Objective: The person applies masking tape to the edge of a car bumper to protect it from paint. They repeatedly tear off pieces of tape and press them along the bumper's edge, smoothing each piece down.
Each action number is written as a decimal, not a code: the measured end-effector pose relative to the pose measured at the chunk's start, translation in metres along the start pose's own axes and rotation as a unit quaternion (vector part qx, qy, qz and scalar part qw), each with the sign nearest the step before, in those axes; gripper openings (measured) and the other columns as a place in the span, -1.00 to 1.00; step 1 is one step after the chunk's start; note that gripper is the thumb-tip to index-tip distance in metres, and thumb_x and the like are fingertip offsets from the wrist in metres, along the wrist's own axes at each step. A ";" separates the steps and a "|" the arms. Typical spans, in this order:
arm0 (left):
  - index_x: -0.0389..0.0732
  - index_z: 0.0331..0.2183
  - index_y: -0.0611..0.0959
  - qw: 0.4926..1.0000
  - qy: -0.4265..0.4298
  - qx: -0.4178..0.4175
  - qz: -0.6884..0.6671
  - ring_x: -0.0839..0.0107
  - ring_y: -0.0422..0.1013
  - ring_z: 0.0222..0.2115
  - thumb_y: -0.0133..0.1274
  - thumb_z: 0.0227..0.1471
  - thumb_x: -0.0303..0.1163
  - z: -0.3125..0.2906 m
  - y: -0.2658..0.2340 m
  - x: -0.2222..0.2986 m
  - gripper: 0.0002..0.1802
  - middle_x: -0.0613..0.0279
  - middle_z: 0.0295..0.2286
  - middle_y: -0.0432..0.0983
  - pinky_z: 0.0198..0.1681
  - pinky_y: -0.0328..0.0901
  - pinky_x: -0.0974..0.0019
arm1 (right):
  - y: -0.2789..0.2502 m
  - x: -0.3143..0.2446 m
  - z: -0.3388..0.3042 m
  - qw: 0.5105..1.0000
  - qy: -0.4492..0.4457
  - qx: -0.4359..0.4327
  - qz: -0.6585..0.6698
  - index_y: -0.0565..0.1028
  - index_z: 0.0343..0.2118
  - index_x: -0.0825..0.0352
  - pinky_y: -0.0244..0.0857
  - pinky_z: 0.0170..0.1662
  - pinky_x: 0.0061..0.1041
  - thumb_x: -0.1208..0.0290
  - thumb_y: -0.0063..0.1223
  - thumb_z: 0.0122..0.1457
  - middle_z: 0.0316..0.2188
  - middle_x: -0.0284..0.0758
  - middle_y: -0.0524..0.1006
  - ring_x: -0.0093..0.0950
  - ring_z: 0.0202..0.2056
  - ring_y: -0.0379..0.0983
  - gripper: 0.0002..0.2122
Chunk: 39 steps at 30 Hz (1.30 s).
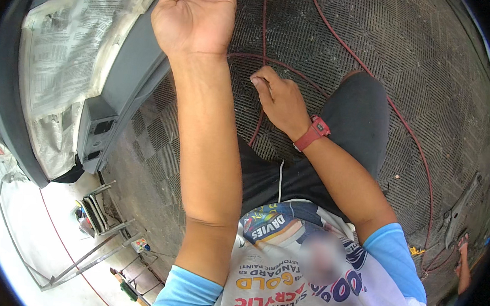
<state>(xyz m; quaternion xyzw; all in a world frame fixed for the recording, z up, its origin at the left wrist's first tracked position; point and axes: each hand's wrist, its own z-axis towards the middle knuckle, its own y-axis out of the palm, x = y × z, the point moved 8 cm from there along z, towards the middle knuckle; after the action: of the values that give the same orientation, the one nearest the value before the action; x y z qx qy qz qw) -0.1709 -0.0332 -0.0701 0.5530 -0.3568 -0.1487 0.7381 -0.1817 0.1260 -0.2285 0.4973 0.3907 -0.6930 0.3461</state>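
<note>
My left hand (pixel 196 21) is raised at the top edge, palm up, beside a matte grey vehicle body panel (pixel 126 82). Its fingers curl inward and are partly cut off by the picture's edge, so whatever they may hold is hidden. Masking paper (pixel 70 50), printed like newspaper and bordered with pale tape, covers an opening in the panel. Lower and to the right, my right hand (pixel 282 101) hovers near my bent knee, with a red watch (pixel 313 134) on the wrist. Its fingers are bent in toward the thumb; the inside of the hand does not show.
Red hoses (pixel 398 110) loop across the dark, ridged floor (pixel 331 51). Metal frames (pixel 87 258) and a rack of dark items (pixel 96 213) stand at the lower left. Another person's leg (pixel 463 265) shows at the right edge, near a small yellow object (pixel 416 251).
</note>
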 end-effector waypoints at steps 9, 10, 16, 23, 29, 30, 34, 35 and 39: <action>-0.49 0.17 0.41 0.997 0.047 0.006 -0.061 0.42 0.23 -0.36 -0.17 0.42 -0.39 -0.032 -0.006 0.023 -0.57 0.24 -0.30 0.36 -0.22 0.20 0.31 | -0.009 0.004 0.001 1.000 0.018 0.008 0.006 0.51 -0.17 0.31 0.41 -0.32 -0.02 0.34 0.03 0.44 -0.46 -0.06 0.61 0.03 -0.42 0.59 -0.86; -0.49 0.21 0.40 0.998 0.045 -0.004 -0.054 0.42 0.27 -0.34 -0.15 0.43 -0.39 -0.039 -0.004 0.025 -0.54 0.23 -0.27 0.40 -0.19 0.23 0.32 | -0.009 0.006 0.001 1.000 0.029 0.004 0.009 0.52 -0.14 0.31 0.42 -0.30 -0.02 0.34 0.03 0.44 -0.43 -0.05 0.63 0.02 -0.39 0.60 -0.85; -0.39 0.30 0.41 0.980 0.097 0.104 0.139 0.41 0.38 -0.23 -0.16 0.49 -0.29 -0.108 -0.007 0.044 -0.49 0.19 -0.04 0.52 -0.05 0.31 0.34 | -0.010 0.004 0.003 0.998 0.005 -0.025 0.050 0.40 0.29 0.20 0.47 -0.08 -0.02 0.31 0.03 0.42 -0.14 0.02 0.67 0.07 -0.17 0.63 -0.59; -0.32 0.03 0.72 0.660 0.022 0.161 0.734 0.60 0.54 -0.32 0.30 0.24 -0.47 -0.197 -0.067 0.015 -0.66 0.19 -0.09 0.63 -0.24 0.46 0.50 | 0.014 -0.056 -0.019 0.974 -0.048 -0.193 0.105 -0.14 0.54 0.31 0.42 0.05 0.05 0.41 -0.04 0.38 0.06 0.26 0.53 0.19 -0.08 0.58 -0.24; -0.32 -0.31 0.73 0.626 0.058 0.238 0.740 0.58 0.51 -0.41 0.35 0.19 -0.48 -0.212 -0.052 0.038 -0.88 0.29 -0.36 0.65 -0.27 0.40 0.47 | 0.023 -0.072 -0.030 0.936 0.057 -0.292 0.188 0.17 0.42 0.25 0.45 -0.21 -0.12 0.39 -0.06 0.45 -0.43 -0.06 0.64 -0.05 -0.33 0.65 -0.48; -0.31 -0.32 0.74 0.595 0.092 0.227 0.766 0.58 0.49 -0.42 0.35 0.18 -0.48 -0.209 -0.039 0.049 -0.89 0.31 -0.39 0.64 -0.28 0.38 0.48 | 0.027 -0.067 -0.029 0.933 0.083 -0.301 0.180 0.25 0.33 0.25 0.43 -0.26 -0.15 0.38 -0.06 0.45 -0.48 -0.11 0.62 -0.09 -0.37 0.64 -0.57; -0.29 -0.30 0.74 0.499 0.184 0.145 0.834 0.58 0.47 -0.36 0.34 0.20 -0.48 -0.195 0.007 0.064 -0.90 0.35 -0.39 0.64 -0.21 0.35 0.46 | 0.031 -0.051 -0.016 0.950 0.106 -0.273 0.104 0.45 0.00 0.28 0.39 -0.40 -0.23 0.34 -0.03 0.47 -0.57 -0.22 0.56 -0.17 -0.50 0.58 -0.83; -0.29 -0.30 0.74 0.482 0.199 0.132 0.843 0.58 0.47 -0.33 0.34 0.22 -0.47 -0.195 0.013 0.065 -0.90 0.36 -0.38 0.64 -0.17 0.35 0.46 | 0.029 -0.054 -0.013 0.959 0.089 -0.256 0.079 0.47 -0.08 0.29 0.38 -0.42 -0.24 0.34 -0.01 0.46 -0.57 -0.22 0.56 -0.18 -0.52 0.56 -0.85; -0.30 -0.31 0.73 0.487 0.391 0.295 0.723 0.59 0.47 -0.32 0.35 0.21 -0.45 -0.206 0.009 0.122 -0.88 0.33 -0.37 0.65 -0.18 0.35 0.45 | -0.007 -0.132 -0.045 0.940 -0.340 -0.029 -0.017 0.55 0.01 0.28 0.42 -0.43 -0.22 0.39 0.19 0.33 -0.51 -0.25 0.62 -0.23 -0.51 0.60 -0.76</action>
<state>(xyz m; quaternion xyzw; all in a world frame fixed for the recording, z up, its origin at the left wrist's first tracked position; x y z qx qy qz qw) 0.0552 0.0410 -0.0456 0.2877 -0.3284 0.7829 0.4432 -0.1336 0.1816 -0.1091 0.2148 0.2781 -0.8151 0.4606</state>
